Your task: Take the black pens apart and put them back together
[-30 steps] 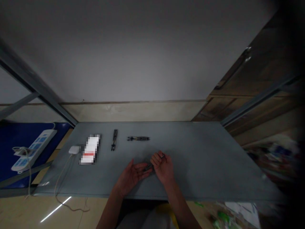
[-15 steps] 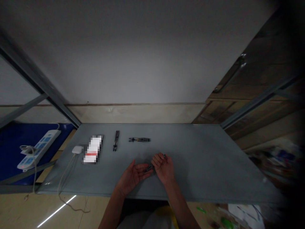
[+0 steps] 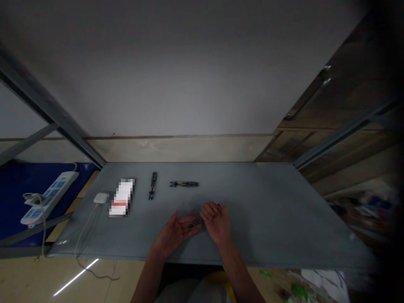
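Note:
My right hand (image 3: 217, 222) is closed in a fist, palm up, around a slim dark object (image 3: 196, 222). One end of it sticks out to the left, and a small tip shows by the thumb; its kind is hard to make out. My left hand (image 3: 175, 235) lies palm up with its fingers stretched out, and the object's protruding end rests at or just over those fingers. Farther back on the table lie two slim dark tools with forked ends, one lengthwise (image 3: 152, 185) and one crosswise (image 3: 184, 184).
A pixelated phone-like slab (image 3: 122, 198) lies at the left of the grey table (image 3: 284, 210), beside a white charger (image 3: 100, 198) with a cable hanging over the front edge. A white power strip (image 3: 50, 198) sits on a blue surface to the left. Metal posts flank the table.
Both hands keep almost the same pose, with the slim dark object still in the right fist. The camera view has shifted slightly.

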`<act>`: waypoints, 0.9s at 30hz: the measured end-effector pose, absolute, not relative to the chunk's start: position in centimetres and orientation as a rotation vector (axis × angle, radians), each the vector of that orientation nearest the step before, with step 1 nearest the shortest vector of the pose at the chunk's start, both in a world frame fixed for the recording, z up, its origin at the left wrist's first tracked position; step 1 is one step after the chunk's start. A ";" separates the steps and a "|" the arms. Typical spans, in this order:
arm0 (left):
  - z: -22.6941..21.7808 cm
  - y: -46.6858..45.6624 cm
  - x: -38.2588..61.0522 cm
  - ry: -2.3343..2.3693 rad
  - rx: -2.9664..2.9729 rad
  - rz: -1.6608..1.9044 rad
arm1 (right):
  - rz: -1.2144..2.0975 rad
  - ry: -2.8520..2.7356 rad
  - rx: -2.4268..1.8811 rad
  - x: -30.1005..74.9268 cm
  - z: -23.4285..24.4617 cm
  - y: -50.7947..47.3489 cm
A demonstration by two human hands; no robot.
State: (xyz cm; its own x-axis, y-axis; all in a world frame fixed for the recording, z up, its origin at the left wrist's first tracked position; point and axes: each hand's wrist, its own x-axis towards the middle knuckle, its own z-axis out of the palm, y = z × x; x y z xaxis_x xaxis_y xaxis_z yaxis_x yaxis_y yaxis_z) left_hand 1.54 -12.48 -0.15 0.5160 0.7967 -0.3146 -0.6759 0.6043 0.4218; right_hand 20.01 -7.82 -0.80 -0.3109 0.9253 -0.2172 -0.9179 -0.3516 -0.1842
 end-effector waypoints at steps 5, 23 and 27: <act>-0.1 -12.3 1.5 0.508 0.258 0.888 | 1.895 -0.027 -0.320 19.9 -0.8 -7.8; -0.3 -12.0 1.6 0.535 0.238 0.886 | 1.879 -0.002 -0.376 19.9 -0.6 -7.7; -0.4 -12.0 1.6 0.529 0.243 0.899 | 1.883 -0.009 -0.381 19.9 -0.6 -7.6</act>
